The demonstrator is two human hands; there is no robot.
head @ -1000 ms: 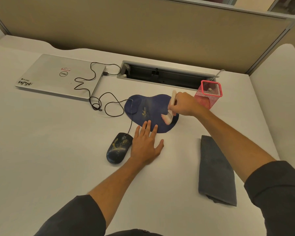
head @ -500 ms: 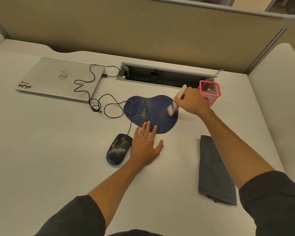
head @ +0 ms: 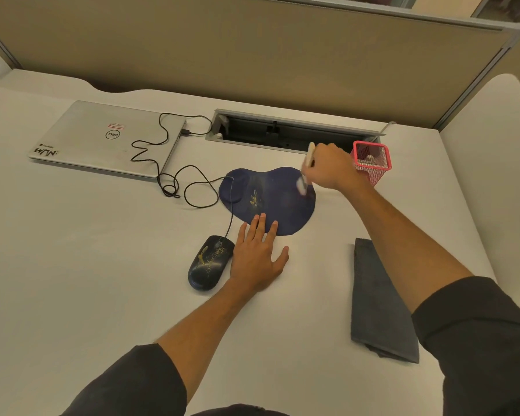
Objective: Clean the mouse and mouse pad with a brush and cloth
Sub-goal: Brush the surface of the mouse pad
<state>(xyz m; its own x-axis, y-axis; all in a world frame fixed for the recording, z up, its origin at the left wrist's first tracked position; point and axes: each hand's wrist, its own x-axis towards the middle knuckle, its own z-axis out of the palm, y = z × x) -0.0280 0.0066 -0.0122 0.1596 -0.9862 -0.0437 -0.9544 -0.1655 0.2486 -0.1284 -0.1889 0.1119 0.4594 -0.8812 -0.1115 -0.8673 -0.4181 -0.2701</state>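
Note:
A dark blue mouse pad (head: 278,195) lies on the white desk. My right hand (head: 329,168) grips a small white brush (head: 306,168), whose bristles touch the pad's right edge. My left hand (head: 258,253) lies flat and spread on the desk, fingertips resting on the pad's near edge. A dark wired mouse (head: 209,262) with gold markings sits just left of that hand. A folded grey cloth (head: 379,304) lies on the desk to the right, under my right forearm.
A closed silver laptop (head: 102,139) lies at the back left, with the mouse cable (head: 174,181) looping to it. A pink mesh pen holder (head: 371,163) stands right of the pad. An open cable tray (head: 282,135) runs along the back, before a beige partition.
My right hand has swept the brush from the pad's near right part back toward its far right edge. The left hand, mouse and cloth have stayed in place.

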